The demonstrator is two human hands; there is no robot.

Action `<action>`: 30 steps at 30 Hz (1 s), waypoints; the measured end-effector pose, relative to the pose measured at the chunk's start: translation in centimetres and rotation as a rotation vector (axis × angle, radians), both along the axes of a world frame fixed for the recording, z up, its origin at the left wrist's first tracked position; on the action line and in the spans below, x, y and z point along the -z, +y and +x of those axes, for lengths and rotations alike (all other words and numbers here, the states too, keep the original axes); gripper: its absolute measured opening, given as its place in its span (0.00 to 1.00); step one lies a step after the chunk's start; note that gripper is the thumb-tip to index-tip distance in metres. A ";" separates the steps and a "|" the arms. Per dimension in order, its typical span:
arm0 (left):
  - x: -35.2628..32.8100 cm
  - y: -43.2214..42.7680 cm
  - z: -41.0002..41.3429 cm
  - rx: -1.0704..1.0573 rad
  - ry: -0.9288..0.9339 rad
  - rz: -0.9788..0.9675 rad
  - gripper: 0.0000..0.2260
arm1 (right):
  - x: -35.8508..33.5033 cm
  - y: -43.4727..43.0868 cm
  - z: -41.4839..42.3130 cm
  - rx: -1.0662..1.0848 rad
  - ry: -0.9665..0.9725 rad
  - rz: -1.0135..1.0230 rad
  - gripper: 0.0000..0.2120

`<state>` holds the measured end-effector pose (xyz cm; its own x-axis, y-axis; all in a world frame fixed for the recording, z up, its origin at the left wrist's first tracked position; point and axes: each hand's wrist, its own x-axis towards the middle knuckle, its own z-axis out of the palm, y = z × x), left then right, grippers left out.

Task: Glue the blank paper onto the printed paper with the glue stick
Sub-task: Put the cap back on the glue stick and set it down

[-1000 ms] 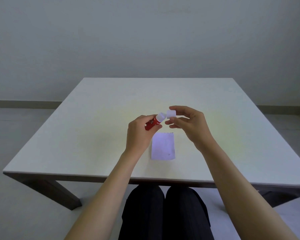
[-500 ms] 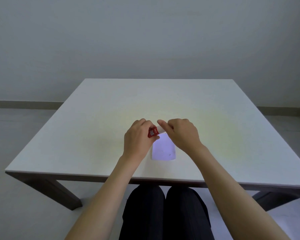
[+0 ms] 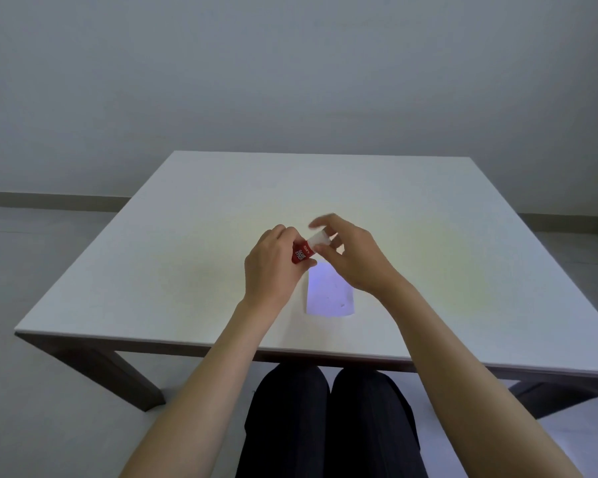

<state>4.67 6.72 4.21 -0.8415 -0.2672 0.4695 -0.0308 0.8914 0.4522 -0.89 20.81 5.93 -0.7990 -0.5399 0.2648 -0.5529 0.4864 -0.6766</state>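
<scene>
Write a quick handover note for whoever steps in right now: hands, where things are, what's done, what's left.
Left hand: gripping the red body of the glue stick, held above the table.
Right hand: fingers pinching the stick's white cap end; whether the cap is fully seated cannot be told.
Paper: one pale sheet lies flat on the table below the hands, nearer the front edge. A second sheet under or on it cannot be made out.
Done: unclear whether glue was applied.
Left: settle the cap, set the stick down, check that the papers are joined.
</scene>
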 end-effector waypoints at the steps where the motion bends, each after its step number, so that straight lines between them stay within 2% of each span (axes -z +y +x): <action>1: 0.0 0.0 -0.1 0.000 0.004 -0.009 0.13 | 0.1 -0.3 -0.1 0.042 0.005 0.012 0.09; 4: 0.5 0.5 -0.2 -0.007 0.026 -0.009 0.15 | 0.1 -1.3 0.0 0.337 0.082 0.167 0.27; 6: 0.9 0.3 -0.7 -0.043 0.043 0.074 0.17 | 0.4 -1.4 0.2 0.367 0.047 0.135 0.30; 10: 0.9 -2.0 -3.1 -0.172 0.056 0.309 0.21 | 0.9 0.0 0.2 0.340 -0.025 0.068 0.26; 15: 1.6 -4.0 -6.2 -0.268 0.051 0.492 0.21 | 1.2 2.0 -0.2 0.371 -0.053 0.016 0.18; 19: 2.8 -4.0 -7.1 -0.299 0.066 0.541 0.21 | 1.3 2.6 -0.1 0.363 -0.097 -0.014 0.18; 30: 4.6 -3.2 -6.6 -0.267 0.063 0.527 0.19 | 1.7 2.8 0.3 0.352 -0.118 -0.024 0.19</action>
<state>-1.95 3.48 -0.39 -0.6877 -0.6766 0.2634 -0.1817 0.5117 0.8398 -0.58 23.60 4.26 -0.9604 -0.2217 0.1690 -0.2723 0.6158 -0.7394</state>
